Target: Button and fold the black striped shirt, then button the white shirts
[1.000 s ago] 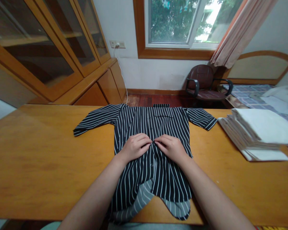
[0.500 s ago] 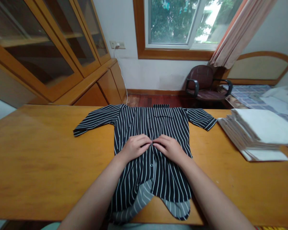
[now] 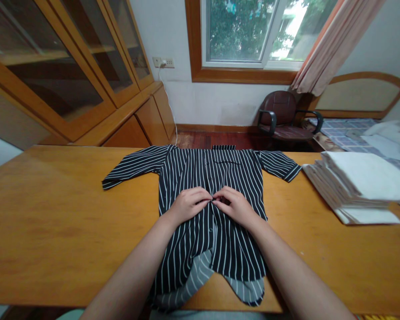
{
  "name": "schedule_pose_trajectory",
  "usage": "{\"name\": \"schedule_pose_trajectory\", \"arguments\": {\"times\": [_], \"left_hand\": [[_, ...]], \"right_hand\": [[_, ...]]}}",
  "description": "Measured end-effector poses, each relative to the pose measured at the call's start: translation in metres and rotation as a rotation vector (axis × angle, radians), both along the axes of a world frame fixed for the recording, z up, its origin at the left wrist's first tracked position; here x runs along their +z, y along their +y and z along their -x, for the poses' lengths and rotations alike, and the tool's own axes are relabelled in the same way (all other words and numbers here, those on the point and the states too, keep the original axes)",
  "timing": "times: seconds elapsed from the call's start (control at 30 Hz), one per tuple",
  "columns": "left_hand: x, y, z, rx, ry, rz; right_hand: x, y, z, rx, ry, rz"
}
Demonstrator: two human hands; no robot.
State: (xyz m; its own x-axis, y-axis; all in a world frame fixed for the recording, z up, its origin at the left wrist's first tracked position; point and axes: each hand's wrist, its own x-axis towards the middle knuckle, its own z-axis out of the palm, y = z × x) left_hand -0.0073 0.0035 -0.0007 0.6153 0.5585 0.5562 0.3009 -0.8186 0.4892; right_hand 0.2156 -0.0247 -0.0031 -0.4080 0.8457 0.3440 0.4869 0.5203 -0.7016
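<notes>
Hands (image 3: pixel 189 205) (image 3: pixel 237 205) (closed, pinching the striped shirt (image 3: pixel 202 226)) sit well inside the broad table (image 3: pixel 53 226), room either side.

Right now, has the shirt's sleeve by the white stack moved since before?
No, the sleeve lies in the same place on the table, beside the white stack.

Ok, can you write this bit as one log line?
left hand: pinching front of shirt; right hand: pinching there too; shirt: lying on table; button below: undone
</notes>
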Motion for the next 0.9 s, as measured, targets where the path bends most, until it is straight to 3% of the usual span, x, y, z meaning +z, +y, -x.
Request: {"name": "schedule_pose_trajectory", "arguments": {"times": [0.53, 0.9], "left_hand": [[-0.0017, -0.0017, -0.001, 0.074, 0.077, 0.121], [-0.0019, -0.0017, -0.0032, 0.086, 0.022, 0.146]], "right_hand": [[-0.0029, -0.0014, 0.0018, -0.016, 0.025, -0.01], [-0.0002, -0.0025, 0.0015, -0.026, -0.011, -0.017]]}}
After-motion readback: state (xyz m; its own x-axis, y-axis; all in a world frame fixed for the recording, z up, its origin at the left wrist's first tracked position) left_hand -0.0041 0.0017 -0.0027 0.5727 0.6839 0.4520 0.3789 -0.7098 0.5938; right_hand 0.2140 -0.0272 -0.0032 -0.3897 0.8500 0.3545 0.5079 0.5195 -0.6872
